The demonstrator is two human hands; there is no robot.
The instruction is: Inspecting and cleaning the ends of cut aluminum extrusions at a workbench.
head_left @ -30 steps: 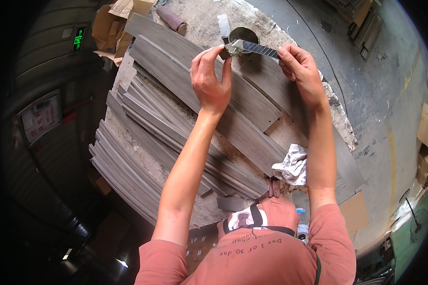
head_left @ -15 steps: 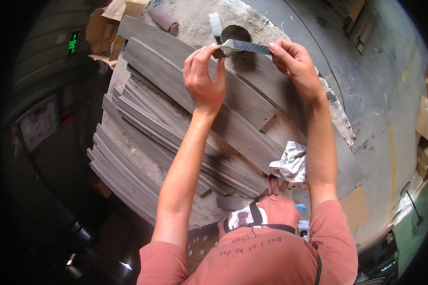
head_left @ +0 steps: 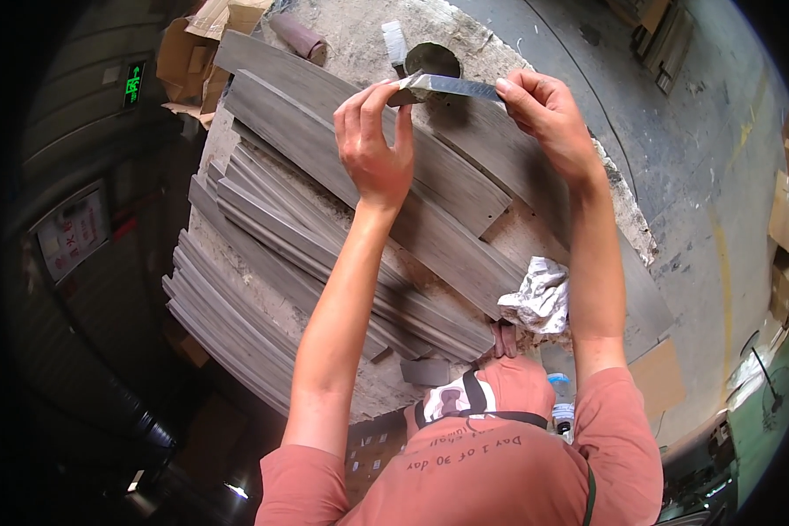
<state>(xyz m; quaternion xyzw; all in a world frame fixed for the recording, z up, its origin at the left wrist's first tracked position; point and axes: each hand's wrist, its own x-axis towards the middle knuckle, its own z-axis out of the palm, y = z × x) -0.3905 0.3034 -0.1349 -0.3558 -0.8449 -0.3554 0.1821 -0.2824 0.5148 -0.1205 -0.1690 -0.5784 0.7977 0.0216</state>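
My left hand (head_left: 373,149) pinches a small grey piece (head_left: 410,95) between thumb and fingertips, so it sits just beyond them, to their right. My right hand (head_left: 550,123) is closed on one end of a thin, flat, silvery-grey strip (head_left: 463,86); the strip reaches leftward from my fingers, its far end, with something whitish on it, at the piece. Both are above the rough, pale tabletop (head_left: 351,26), near a dark round object (head_left: 433,60) and long grey wood-grained planks (head_left: 460,180).
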